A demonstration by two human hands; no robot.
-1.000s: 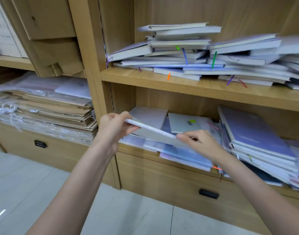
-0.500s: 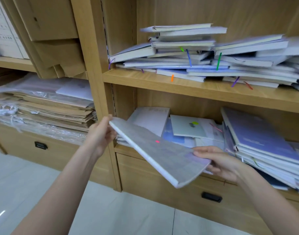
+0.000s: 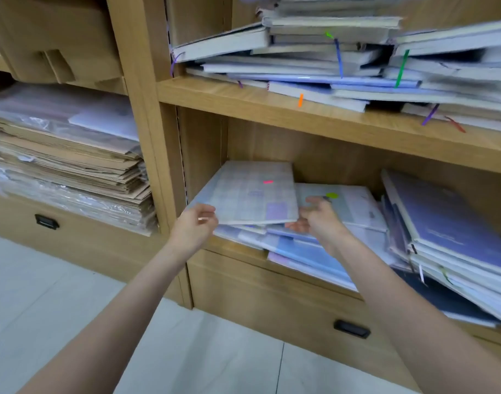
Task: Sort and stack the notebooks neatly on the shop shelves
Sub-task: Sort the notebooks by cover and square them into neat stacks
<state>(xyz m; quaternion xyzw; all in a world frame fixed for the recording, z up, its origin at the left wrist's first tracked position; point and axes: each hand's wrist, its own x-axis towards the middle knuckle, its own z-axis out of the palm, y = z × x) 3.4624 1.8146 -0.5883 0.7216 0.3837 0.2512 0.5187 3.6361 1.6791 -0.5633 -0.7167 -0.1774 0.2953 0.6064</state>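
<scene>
Head view: a pale checked notebook with a small pink tab lies flat at the left end of the lower shelf, its back corners toward the shelf's rear left corner, on top of a loose spread of light blue and white notebooks that overhang the shelf's front edge. The left hand is at the notebook's front left corner, fingers loosely curled with the tips at or just off the cover edge; whether they touch it cannot be told through the blur. The right hand is at the notebook's front right corner, fingers spread and relaxed, gripping nothing, its palm over the blue notebooks beneath. The two hands sit apart, one at each front corner.

Just right of the checked notebook lies a white notebook with a yellow-green sticker. Toward the right end of the lower shelf a slanted pile topped by a purple-covered notebook leans down toward the front edge. The upper shelf carries an untidy heap of notebooks with orange, green, blue and purple ribbon markers hanging over its front edge. Below the lower shelf is a drawer front with a black handle. In the bay to the left are stacked brown paper sheets under clear plastic.
</scene>
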